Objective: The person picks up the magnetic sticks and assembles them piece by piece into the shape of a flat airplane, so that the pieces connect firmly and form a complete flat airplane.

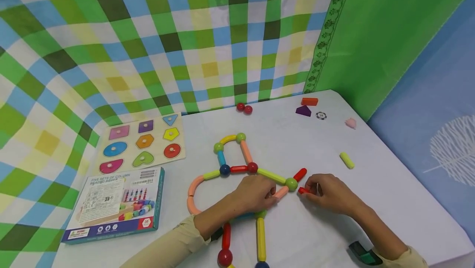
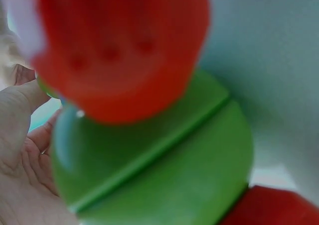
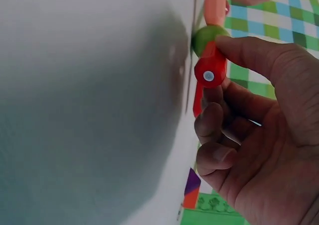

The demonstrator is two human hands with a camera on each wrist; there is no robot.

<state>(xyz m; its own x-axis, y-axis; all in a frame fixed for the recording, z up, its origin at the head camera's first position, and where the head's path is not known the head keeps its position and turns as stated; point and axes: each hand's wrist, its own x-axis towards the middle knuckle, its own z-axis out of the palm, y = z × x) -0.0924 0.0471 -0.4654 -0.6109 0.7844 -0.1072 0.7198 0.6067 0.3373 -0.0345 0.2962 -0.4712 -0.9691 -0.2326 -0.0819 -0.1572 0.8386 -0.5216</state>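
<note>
Rods and balls of a magnetic building set lie joined in a figure on the white table. Over the middle of it, my left hand (image 1: 254,191) pinches a salmon rod (image 1: 283,193) that meets a green ball (image 1: 291,184). Another red rod (image 1: 300,174) and a long lime rod (image 1: 272,176) also meet this ball. To its right, my right hand (image 1: 332,193) pinches a short red rod (image 3: 211,68) between thumb and fingertips, its end close to the ball. A green ball (image 2: 154,160) with a red rod (image 2: 124,51) fills the left wrist view, my left hand's fingers partly hidden behind.
At left lie a wooden shape puzzle (image 1: 128,136) and a boxed bead toy (image 1: 111,202). Two red balls (image 1: 244,109) sit at the back edge. A loose lime rod (image 1: 346,160), a purple block (image 1: 303,111), an orange block (image 1: 309,101) and a pink piece (image 1: 350,123) lie at right.
</note>
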